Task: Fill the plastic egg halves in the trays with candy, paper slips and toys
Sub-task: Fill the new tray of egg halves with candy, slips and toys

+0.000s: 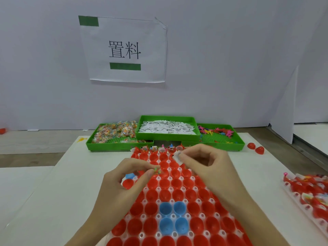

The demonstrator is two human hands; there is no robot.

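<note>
Left hand point(127, 176) pinched a small multicoloured candy packet point(157, 170), right hand point(204, 160) pinched a white paper slip point(177, 157), both poised over empty red plastic egg halves point(170, 183) in the clear tray point(170, 189) for dropping in.

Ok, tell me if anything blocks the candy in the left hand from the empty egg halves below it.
Nothing visible does. The left hand pinches the candy just above open red egg halves.
</note>
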